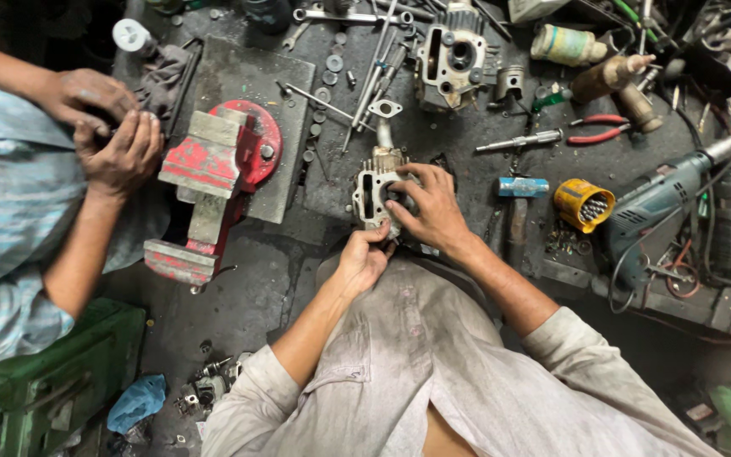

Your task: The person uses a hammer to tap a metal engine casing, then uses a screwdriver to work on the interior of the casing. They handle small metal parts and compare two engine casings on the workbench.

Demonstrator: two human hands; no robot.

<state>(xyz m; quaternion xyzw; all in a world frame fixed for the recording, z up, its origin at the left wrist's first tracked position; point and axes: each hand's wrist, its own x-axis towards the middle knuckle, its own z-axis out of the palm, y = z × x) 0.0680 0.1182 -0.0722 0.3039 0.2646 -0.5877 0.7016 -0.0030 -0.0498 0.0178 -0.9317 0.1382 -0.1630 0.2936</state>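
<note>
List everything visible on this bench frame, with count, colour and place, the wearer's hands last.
finned metal engine part: 1, grey, bench centre, held in both hands
second grey engine casting: 1, top centre
red bench vise: 1, red and grey, left of centre on a grey plate
yellow cup of drill bits: 1, right of centre
teal power drill: 1, right side
red-handled pliers: 1, upper right
blue-headed hammer: 1, right of the held part
round metal washers: several, grey, top centre
green metal box: 1, lower left
blue rag: 1, bottom left
co-worker's hands: 2, left edge, close together
left hand: 1, gripping the part's lower edge
right hand: 1, on the part's right side
</note>
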